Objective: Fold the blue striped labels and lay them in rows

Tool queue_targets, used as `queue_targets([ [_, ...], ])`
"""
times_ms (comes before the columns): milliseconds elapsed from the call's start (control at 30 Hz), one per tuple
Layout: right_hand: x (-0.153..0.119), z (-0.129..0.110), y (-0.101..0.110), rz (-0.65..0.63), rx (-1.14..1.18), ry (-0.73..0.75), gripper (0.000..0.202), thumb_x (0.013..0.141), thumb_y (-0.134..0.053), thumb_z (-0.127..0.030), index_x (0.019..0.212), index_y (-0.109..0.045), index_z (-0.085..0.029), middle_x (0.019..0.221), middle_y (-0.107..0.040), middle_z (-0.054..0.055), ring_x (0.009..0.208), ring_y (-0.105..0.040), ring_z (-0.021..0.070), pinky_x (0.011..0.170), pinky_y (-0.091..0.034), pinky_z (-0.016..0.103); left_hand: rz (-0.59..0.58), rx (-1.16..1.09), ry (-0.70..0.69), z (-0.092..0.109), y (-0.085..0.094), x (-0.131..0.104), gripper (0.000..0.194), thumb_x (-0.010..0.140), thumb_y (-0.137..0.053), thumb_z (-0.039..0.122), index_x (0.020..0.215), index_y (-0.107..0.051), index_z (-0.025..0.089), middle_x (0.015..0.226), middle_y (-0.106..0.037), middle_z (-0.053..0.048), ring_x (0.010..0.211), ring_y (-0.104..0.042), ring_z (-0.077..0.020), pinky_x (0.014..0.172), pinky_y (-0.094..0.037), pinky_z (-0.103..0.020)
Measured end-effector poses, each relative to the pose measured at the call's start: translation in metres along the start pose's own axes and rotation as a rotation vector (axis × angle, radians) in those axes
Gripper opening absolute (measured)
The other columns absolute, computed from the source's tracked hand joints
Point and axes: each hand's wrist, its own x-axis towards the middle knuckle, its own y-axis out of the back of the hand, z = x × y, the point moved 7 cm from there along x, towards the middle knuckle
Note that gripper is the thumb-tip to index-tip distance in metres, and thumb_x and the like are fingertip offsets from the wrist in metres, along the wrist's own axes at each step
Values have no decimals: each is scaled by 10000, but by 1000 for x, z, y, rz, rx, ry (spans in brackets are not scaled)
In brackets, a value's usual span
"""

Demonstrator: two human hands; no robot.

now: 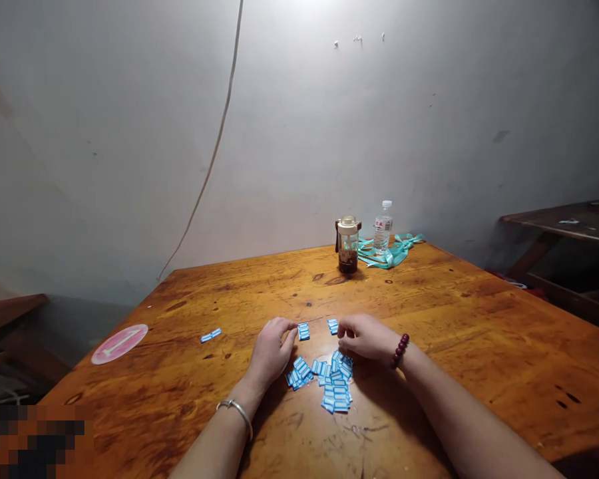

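Note:
Several small blue-and-white labels [337, 386] lie in a loose pile on the wooden table, between my forearms. A smaller cluster of them [300, 374] is just left of the pile. My left hand [273, 346] rests with bent fingers, its fingertips at the left edge of a small label stack [304, 331]; thumb and index finger are apart. My right hand [363, 335] is curled beside another label stack [333, 326], its fingertips at that stack's right edge. Whether the right fingers pinch anything is too small to tell.
Farther left lies a blue-and-white label strip [211, 335], near a pink oval sticker [120, 344]. At the back of the table [459, 319] stand a jar with dark contents [348, 249] and a clear bottle [383, 229] among turquoise ribbons [392, 257].

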Motion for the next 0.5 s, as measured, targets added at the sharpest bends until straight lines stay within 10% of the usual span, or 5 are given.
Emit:
queue_targets([
  [333, -7, -6, -21, -245, -11, 16, 346, 572, -591, -245, 918, -591, -240, 697, -590, -13, 596, -499, 124, 477, -285, 191, -21, -1, 41, 4, -1, -1, 283, 806, -360, 316, 682, -574, 179, 677, -572, -35, 651, -524, -145, 599, -391, -245],
  [500, -5, -5, -22, -255, 12, -4, 329, 580, -586, -252, 909, -580, -243, 713, -586, -18, 595, -492, 115, 484, -291, 188, 117, -165, -94, 50, 35, -8, 211, 802, -392, 243, 847, -592, 191, 778, -597, -43, 712, -543, -141, 642, -434, -256],
])
